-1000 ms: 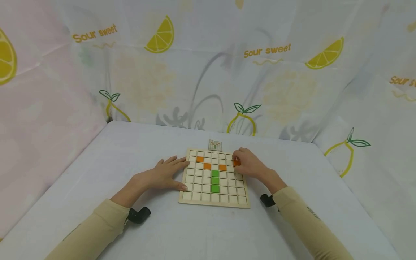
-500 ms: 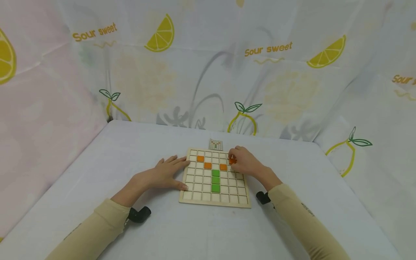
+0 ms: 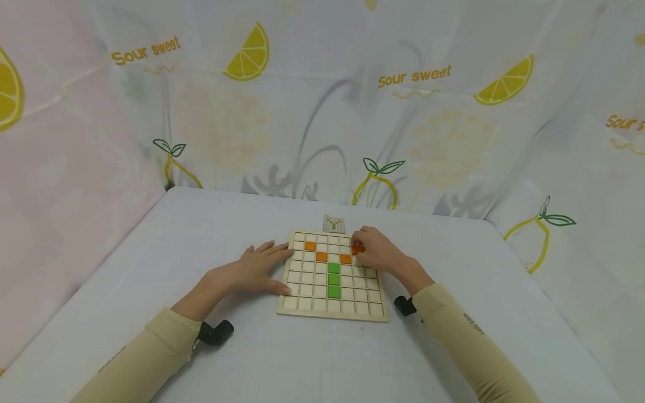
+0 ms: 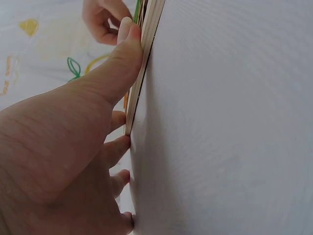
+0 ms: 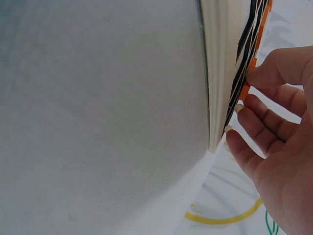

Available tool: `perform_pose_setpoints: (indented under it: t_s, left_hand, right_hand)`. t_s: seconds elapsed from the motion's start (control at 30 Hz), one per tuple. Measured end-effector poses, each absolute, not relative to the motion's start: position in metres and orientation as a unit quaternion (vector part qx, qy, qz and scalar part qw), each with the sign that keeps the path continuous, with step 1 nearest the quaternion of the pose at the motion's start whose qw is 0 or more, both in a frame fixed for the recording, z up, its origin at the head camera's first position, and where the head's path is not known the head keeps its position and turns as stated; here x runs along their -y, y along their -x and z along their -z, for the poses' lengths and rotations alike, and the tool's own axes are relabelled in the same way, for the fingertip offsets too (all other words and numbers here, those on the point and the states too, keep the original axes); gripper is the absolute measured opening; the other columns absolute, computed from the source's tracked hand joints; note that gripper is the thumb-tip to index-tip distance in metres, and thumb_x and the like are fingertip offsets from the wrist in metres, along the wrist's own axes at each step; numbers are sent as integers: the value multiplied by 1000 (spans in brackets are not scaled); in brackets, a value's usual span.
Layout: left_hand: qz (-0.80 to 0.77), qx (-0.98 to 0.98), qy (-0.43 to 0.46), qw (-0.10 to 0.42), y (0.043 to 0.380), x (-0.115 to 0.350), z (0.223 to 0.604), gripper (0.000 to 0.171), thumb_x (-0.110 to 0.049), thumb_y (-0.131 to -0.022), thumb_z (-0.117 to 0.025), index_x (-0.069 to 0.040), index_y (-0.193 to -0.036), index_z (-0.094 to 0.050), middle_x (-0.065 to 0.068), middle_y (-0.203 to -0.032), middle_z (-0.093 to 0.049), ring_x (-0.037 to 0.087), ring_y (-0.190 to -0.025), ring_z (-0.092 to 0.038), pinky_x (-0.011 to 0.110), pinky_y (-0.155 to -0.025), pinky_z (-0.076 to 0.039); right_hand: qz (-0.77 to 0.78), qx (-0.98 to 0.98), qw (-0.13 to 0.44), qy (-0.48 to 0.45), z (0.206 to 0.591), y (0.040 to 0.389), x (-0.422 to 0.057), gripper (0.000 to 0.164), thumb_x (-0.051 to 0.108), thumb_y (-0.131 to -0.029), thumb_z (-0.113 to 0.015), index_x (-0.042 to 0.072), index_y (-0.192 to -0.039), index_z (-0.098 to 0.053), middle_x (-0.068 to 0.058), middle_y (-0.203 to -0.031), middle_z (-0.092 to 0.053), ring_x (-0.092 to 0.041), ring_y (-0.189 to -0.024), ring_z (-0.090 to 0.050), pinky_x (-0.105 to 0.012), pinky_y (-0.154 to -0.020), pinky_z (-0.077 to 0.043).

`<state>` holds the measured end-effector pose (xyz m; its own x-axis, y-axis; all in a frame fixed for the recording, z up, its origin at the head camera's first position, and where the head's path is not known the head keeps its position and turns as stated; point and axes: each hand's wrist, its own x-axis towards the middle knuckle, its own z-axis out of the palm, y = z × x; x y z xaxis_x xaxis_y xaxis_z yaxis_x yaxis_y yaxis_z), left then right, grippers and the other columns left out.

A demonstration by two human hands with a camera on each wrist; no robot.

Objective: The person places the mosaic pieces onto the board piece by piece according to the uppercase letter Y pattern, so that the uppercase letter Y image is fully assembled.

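A square wooden grid board (image 3: 332,317) lies on the white table, its cells mostly pale. Orange tiles (image 3: 310,246) sit in its upper part, and green tiles (image 3: 334,280) form a column down the middle. My left hand (image 3: 254,271) rests at the board's left edge, fingers spread and thumb over the rim; the left wrist view shows its thumb (image 4: 124,51) on the edge. At the upper right cells my right hand (image 3: 380,249) pinches an orange tile (image 3: 356,249). In the right wrist view that tile (image 5: 248,81) is right at the board's surface under the thumb.
A small card (image 3: 334,225) with a coloured grid pattern stands just behind the board. Fabric with lemon prints (image 3: 247,56) walls the table at the back and sides. A black wrist device (image 3: 215,333) is near my left sleeve.
My right hand has moved slightly left with the orange tile, from the right-hand column to the one beside it. The left hand and the board stay in place.
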<state>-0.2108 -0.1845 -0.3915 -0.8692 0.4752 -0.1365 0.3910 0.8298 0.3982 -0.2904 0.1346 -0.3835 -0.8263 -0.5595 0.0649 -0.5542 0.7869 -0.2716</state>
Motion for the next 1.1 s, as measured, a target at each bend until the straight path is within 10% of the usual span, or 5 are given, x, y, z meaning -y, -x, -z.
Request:
perform_pose_setpoints:
  t_s: [1.1]
  left_hand:
    - [-187, -949, -227, 118, 210, 184, 391, 98, -64, -80, -71, -17, -156, -32, 10, -165, -26, 43, -153, -14, 74, -116, -9]
  right_hand:
    - [142, -946, 81, 281, 368, 270, -146, 27, 8, -95, -55, 6, -117, -69, -9, -118, -60, -22, -104, -57, -41, -95, -50]
